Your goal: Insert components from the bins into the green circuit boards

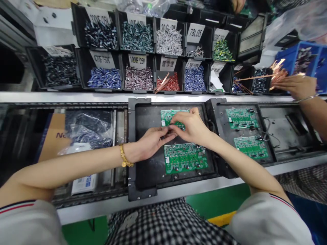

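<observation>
A black carrier tray on the conveyor holds two green circuit boards. Both my hands meet over the far board. My right hand pinches down on that board's near edge, fingers closed on something too small to make out. My left hand lies just below it, fingers curled around several small dark parts, fingertips touching the right hand. The near board lies uncovered in front of my wrists.
Black bins of capacitors and other parts line the shelf behind the conveyor. A second tray with two boards sits to the right. A co-worker's hand at the far right holds copper-legged parts near a blue bin.
</observation>
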Demonstrator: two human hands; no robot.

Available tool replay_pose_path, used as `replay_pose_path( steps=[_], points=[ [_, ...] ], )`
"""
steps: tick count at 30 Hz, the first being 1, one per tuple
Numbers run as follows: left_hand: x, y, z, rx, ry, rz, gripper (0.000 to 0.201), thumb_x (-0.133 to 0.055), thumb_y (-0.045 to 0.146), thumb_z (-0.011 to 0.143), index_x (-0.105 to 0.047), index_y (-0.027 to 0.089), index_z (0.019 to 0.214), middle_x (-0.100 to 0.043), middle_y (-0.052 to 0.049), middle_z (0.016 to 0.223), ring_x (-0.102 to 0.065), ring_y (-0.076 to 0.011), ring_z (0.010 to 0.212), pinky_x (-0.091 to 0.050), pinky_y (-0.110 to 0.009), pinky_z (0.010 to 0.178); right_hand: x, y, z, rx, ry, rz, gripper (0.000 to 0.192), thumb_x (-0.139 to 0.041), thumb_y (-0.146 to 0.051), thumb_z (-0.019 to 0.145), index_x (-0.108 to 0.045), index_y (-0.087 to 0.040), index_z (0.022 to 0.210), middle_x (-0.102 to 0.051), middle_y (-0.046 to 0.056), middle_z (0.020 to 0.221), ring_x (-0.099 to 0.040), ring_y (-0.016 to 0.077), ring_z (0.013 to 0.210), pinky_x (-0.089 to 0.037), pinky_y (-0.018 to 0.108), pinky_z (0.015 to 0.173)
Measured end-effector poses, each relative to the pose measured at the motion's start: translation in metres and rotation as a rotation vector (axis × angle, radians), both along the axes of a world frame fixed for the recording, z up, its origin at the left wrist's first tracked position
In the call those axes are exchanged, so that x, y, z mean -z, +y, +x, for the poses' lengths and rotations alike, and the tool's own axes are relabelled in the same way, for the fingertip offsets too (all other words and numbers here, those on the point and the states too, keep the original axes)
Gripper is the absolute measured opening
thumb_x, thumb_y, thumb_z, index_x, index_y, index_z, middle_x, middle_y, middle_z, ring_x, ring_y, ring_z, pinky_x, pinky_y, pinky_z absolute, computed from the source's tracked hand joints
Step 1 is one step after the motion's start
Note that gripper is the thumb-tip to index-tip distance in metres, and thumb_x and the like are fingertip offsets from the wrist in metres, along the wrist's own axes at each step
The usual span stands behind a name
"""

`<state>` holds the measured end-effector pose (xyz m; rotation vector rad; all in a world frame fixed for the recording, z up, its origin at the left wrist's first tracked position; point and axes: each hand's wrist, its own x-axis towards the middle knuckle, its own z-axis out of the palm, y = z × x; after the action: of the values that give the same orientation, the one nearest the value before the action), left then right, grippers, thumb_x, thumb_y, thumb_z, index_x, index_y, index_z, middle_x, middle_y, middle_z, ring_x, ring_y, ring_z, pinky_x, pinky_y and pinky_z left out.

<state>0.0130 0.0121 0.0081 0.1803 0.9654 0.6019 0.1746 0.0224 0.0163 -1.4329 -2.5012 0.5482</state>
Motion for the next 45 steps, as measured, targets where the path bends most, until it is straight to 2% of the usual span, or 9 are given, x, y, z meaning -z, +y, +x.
replay_pose_path(
  steps=[4,7,9,15,24,31,35,41,45],
  points=[
    [0.001,-0.009,-0.015,0.137,0.073,-0.037,0.02,-0.05,0.002,0.088,-0.065,0.004,0.075,-0.065,-0.01,0.08,-0.058,-0.0073,0.063,-0.047,-0.017,0.061,0.022,0.017,-0.005,-0.065,-0.03,-0.045,0.014,-0.046,-0.02,0.085,-0.059,-0.017,0.089,-0.065,0.004,0.099,-0.057,0.0199,0.093,-0.018,0.032,0.073],
    [0.003,-0.014,-0.022,0.214,0.063,-0.013,0.02,-0.059,0.016,0.087,-0.062,0.005,0.07,-0.055,-0.003,0.065,-0.038,-0.001,0.045,-0.024,-0.013,0.04,0.033,0.024,-0.005,-0.095,-0.024,-0.053,0.013,-0.045,-0.02,0.086,-0.058,-0.018,0.089,-0.063,0.005,0.1,-0.055,0.0202,0.096,-0.018,0.032,0.072],
    [0.004,-0.015,-0.025,0.223,0.047,-0.005,0.023,-0.059,0.022,0.088,-0.061,0.006,0.071,-0.046,0.001,0.06,-0.03,-0.0004,0.043,-0.015,-0.014,0.039,0.034,0.024,-0.005,-0.112,-0.032,-0.056,0.013,-0.045,-0.02,0.087,-0.057,-0.018,0.089,-0.062,0.004,0.099,-0.055,0.0201,0.096,-0.017,0.031,0.072],
    [0.0,-0.014,-0.027,0.211,0.006,-0.035,0.02,-0.048,0.011,0.091,-0.066,0.003,0.091,-0.05,-0.004,0.074,-0.04,-0.003,0.053,-0.026,-0.015,0.047,0.029,0.021,-0.008,-0.15,-0.109,-0.038,0.016,-0.042,-0.017,0.087,-0.057,-0.017,0.09,-0.062,0.006,0.099,-0.054,0.0218,0.096,-0.017,0.032,0.073],
    [0.007,-0.013,-0.024,0.191,0.031,-0.139,0.03,-0.048,0.025,0.093,-0.062,0.004,0.078,-0.039,0.001,0.062,-0.028,-0.0016,0.045,-0.016,-0.015,0.043,0.026,0.014,-0.013,-0.106,-0.227,0.042,0.019,-0.043,-0.024,0.091,-0.06,-0.015,0.087,-0.066,0.008,0.097,-0.056,0.0242,0.094,-0.017,0.036,0.077],
    [-0.002,-0.023,-0.002,0.229,-0.004,-0.034,0.032,-0.044,0.027,0.095,-0.048,0.01,0.069,-0.039,0.002,0.059,-0.032,-0.0024,0.045,-0.02,-0.014,0.043,-0.01,-0.03,0.001,0.002,0.052,-0.166,0.013,-0.051,-0.029,0.087,-0.059,-0.018,0.086,-0.069,0.002,0.088,-0.06,0.0179,0.08,-0.021,0.032,0.075],
    [-0.009,-0.032,0.014,0.347,-0.053,-0.05,0.021,-0.04,0.017,0.095,-0.055,0.008,0.083,-0.046,0.0,0.065,-0.037,-0.003,0.047,-0.025,-0.015,0.045,-0.023,-0.068,0.033,0.094,-0.117,-0.022,0.012,-0.046,-0.021,0.085,-0.058,-0.017,0.085,-0.067,0.004,0.09,-0.059,0.019,0.081,-0.019,0.033,0.074],
    [0.001,-0.04,0.02,0.516,0.036,0.084,0.021,-0.049,0.026,0.092,-0.057,0.008,0.084,-0.05,0.0,0.067,-0.032,-0.0016,0.043,-0.018,-0.016,0.041,0.004,-0.1,0.074,0.229,-0.355,0.033,0.014,-0.043,-0.017,0.082,-0.057,-0.015,0.083,-0.064,0.009,0.1,-0.055,0.0229,0.09,-0.018,0.033,0.069],
    [0.007,-0.041,0.021,0.477,0.059,0.115,0.024,-0.055,0.031,0.089,-0.06,0.009,0.081,-0.042,0.003,0.061,-0.03,-0.0024,0.044,-0.016,-0.016,0.042,0.021,-0.1,0.079,0.269,-0.284,0.035,0.011,-0.044,-0.016,0.08,-0.055,-0.016,0.081,-0.063,0.008,0.096,-0.055,0.022,0.088,-0.019,0.033,0.07]
  ],
)
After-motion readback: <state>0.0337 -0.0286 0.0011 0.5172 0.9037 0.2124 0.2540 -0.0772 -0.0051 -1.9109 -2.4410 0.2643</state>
